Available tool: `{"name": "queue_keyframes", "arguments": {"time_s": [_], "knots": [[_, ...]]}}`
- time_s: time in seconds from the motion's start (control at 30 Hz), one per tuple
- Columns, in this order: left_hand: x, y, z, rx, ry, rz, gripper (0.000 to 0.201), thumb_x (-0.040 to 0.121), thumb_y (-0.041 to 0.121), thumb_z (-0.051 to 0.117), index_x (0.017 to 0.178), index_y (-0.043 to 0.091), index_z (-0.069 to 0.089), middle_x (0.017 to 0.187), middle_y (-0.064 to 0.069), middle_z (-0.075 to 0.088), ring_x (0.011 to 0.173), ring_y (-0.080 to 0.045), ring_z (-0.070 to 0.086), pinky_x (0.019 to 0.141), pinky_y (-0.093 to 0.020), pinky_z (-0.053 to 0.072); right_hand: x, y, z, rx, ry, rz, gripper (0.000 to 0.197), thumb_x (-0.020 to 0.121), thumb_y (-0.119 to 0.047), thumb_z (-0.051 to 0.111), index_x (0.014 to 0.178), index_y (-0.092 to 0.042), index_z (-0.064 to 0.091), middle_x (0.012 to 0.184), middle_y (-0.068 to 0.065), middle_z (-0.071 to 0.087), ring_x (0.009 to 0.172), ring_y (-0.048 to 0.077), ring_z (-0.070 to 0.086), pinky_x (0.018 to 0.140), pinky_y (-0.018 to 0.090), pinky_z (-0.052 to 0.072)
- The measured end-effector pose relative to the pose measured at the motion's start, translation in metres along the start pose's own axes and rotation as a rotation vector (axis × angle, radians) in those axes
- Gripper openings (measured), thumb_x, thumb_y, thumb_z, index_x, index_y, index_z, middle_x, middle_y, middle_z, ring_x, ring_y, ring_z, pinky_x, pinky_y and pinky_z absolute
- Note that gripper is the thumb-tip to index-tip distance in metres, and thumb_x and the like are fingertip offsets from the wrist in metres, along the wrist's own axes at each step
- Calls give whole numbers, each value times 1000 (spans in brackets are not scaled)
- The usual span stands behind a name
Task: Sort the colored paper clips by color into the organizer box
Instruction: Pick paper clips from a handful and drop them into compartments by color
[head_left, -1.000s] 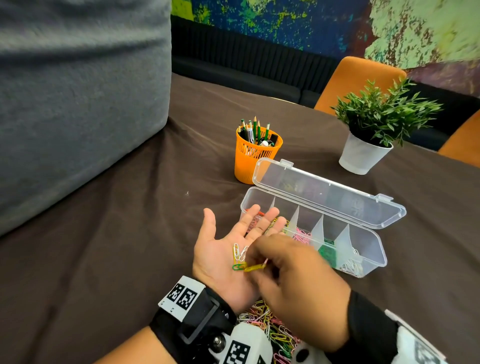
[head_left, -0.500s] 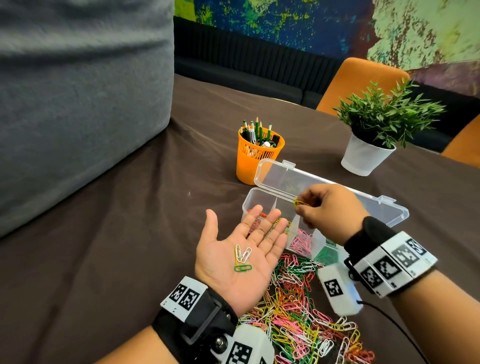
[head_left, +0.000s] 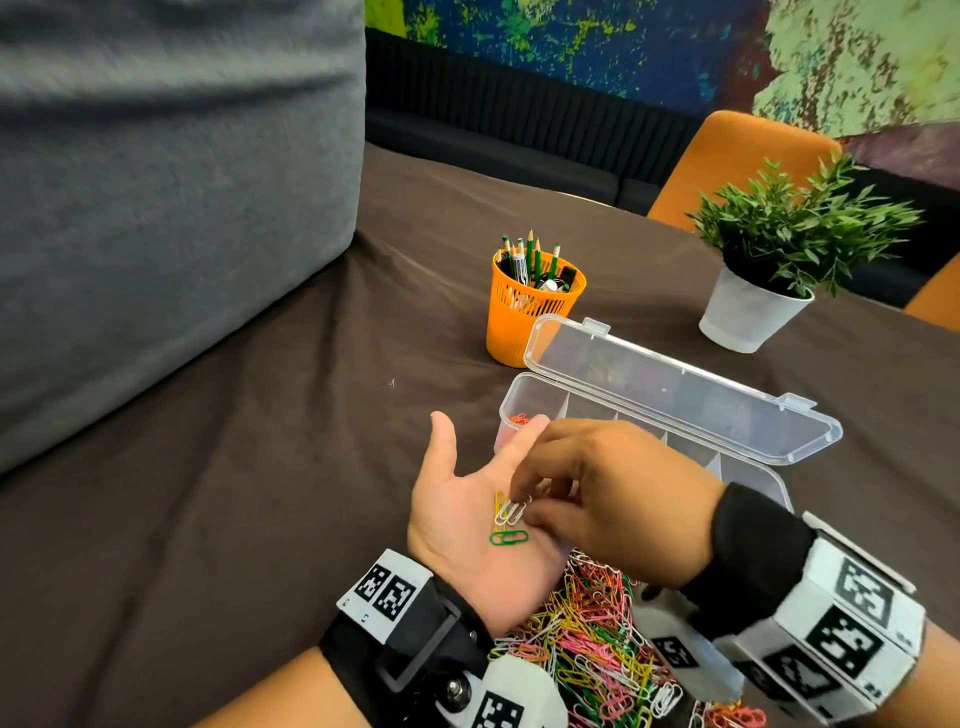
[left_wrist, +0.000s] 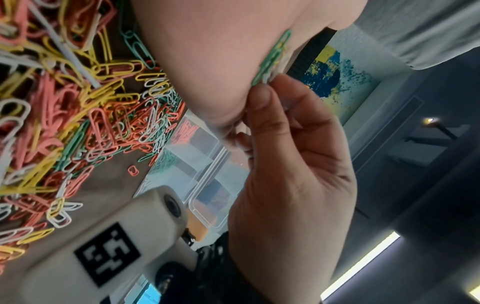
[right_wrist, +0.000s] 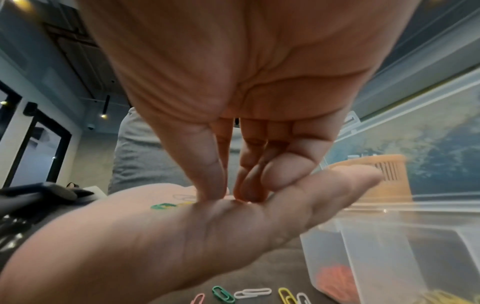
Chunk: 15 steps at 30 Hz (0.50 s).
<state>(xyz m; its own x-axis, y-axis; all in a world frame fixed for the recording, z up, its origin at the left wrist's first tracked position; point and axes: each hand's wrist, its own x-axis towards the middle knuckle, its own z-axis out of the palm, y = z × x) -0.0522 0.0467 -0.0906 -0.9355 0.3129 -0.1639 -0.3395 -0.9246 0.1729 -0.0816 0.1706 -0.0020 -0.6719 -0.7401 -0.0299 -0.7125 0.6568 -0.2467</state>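
Observation:
My left hand (head_left: 457, 519) lies flat, palm up, just left of the clear organizer box (head_left: 519, 387). On the palm rest white paper clips (head_left: 511, 512), a green clip (head_left: 509, 538) and a yellow clip (head_left: 500, 501). My right hand (head_left: 524, 506) reaches over from the right, and its thumb and fingertips (right_wrist: 210, 185) come together on the palm at the white clips. It hides the left fingers. A mixed pile of clips (head_left: 587, 639) lies on the table below both hands. Orange clips (head_left: 519, 420) sit in the box's leftmost compartment.
The box lid (head_left: 675, 395) stands open toward the back. An orange pencil cup (head_left: 530, 306) is right behind the box and a potted plant (head_left: 753, 312) stands at the far right. A large grey cushion (head_left: 156, 182) fills the left. Brown cloth covers the table.
My right hand lifted a yellow clip off the palm, carried it over the box, and has come back down onto the white clips. The left hand stayed flat.

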Motion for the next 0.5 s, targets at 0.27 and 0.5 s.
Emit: {"name": "queue_keyframes", "arguments": {"time_s": [0.27,0.5], "knots": [[1,2,-3,11,-46,-43,100,81,85,39,145,9,47,126,-23,64,112,-36,66,101,-41,49,-6,2,10,33,53,-55,16,84,-30,65,97,-32,73,100,-11,62,92,8,59,83,32,50],[5,0,-7,-11,-56,-39,100,80,83,42,144,6,50,150,-23,44,137,-29,44,118,-40,25,-20,8,8,-12,171,-23,14,89,-30,51,94,-24,63,91,-8,59,84,11,56,75,31,50]]}}
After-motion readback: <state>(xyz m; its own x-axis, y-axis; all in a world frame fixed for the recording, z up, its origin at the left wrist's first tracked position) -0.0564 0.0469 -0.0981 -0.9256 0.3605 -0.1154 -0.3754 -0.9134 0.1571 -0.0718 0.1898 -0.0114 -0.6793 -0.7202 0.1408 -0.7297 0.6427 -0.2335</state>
